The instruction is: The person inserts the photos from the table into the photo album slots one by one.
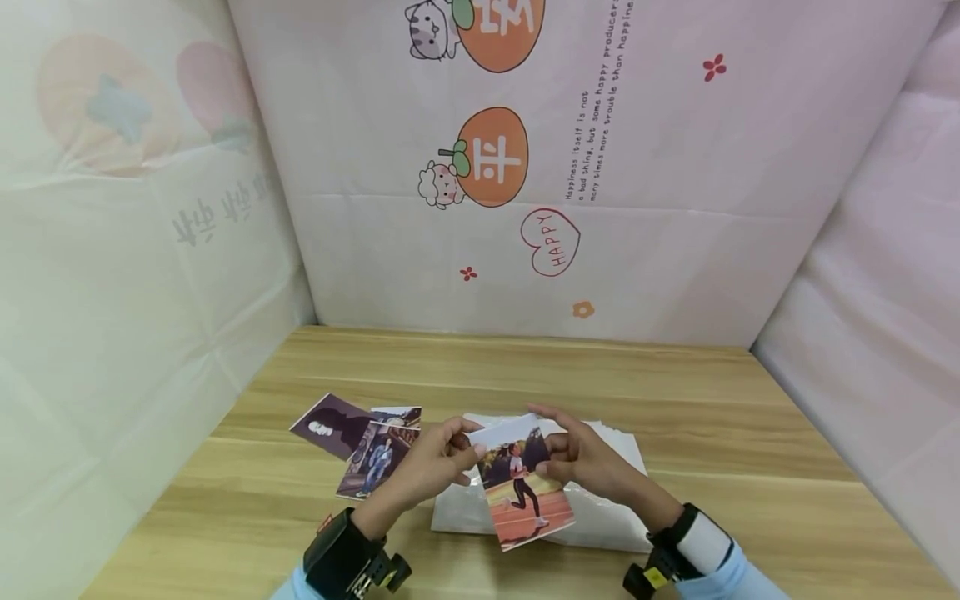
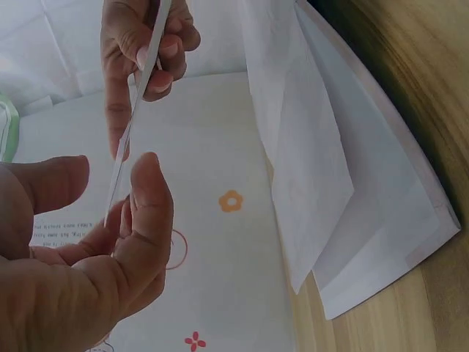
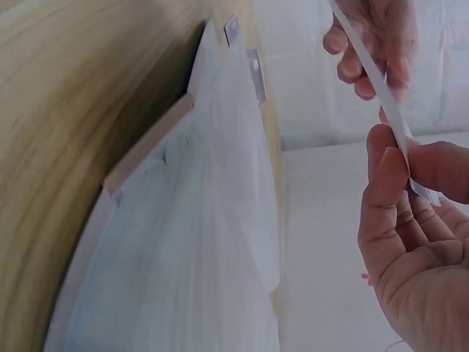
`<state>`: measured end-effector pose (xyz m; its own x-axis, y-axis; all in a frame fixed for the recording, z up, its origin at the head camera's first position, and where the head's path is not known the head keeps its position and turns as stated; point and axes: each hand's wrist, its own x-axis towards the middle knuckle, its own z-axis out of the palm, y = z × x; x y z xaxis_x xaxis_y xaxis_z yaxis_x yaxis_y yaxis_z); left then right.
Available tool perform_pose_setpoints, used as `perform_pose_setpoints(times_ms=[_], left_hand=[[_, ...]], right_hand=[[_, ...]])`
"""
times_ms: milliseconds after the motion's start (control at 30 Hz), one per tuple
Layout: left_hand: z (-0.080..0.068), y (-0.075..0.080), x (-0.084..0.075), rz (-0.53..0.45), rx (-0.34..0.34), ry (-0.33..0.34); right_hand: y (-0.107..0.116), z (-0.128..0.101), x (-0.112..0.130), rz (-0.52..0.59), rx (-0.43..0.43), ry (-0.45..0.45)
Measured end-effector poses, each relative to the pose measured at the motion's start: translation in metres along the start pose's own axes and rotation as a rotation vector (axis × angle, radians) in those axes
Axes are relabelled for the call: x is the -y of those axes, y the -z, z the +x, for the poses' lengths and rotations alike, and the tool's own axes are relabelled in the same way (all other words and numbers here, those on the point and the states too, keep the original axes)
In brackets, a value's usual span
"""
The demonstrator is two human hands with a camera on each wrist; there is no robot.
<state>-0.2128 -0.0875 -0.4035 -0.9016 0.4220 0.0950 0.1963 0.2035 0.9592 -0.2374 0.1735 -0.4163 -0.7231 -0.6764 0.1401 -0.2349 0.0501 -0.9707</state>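
Both hands hold one glossy printed photograph of a runner in a white top on a red track [image 1: 520,489], lifted just above the wooden table [image 1: 750,433] near its front edge. The left hand [image 1: 433,463] pinches the photograph's left edge between thumb and curled fingers, and the right hand [image 1: 585,458] pinches the right edge the same way, so the print hangs between them, tilted with its lower corner toward the person. From the left wrist camera the photograph [image 2: 135,110] shows edge-on as a thin white strip running from the left hand [image 2: 80,257] up to the right hand [image 2: 146,44] — the right wrist camera gives the mirrored view, the strip [image 3: 381,95] passing between the right hand's thumb and fingers [image 3: 414,235] and on to the left hand [image 3: 374,44]. Directly under the photograph lies a flat white paper bag [image 1: 607,517], its layered folded edges plain in both wrist views [image 2: 366,220]. To the left of the left hand, a small fan of other printed photographs [image 1: 360,437] rests on the table, overlapping one another — a dark one on the outside, one of a standing figure nearer the hand. Each wrist wears a black camera strap above a light blue sleeve [image 1: 738,575].
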Motion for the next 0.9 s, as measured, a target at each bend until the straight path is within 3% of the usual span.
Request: perform_pose_setpoints(times_ms=[100,367,700,900], left_hand=[[-0.001,-0.001,0.002,0.051,-0.015,-0.031],[-0.002,-0.008,0.010,0.381,-0.084,-0.212],[-0.007,-0.025,0.028,0.814,0.097,-0.246],[-0.012,-0.035,0.038,0.889,0.188,-0.216]], right_hand=[[0.007,-0.004,-0.001,-0.009,-0.027,0.011],[0.022,-0.014,-0.010,-0.040,-0.124,-0.004],[0.032,-0.014,-0.015,-0.124,-0.279,-0.071],[0.034,-0.015,-0.017,-0.109,-0.329,-0.120]])
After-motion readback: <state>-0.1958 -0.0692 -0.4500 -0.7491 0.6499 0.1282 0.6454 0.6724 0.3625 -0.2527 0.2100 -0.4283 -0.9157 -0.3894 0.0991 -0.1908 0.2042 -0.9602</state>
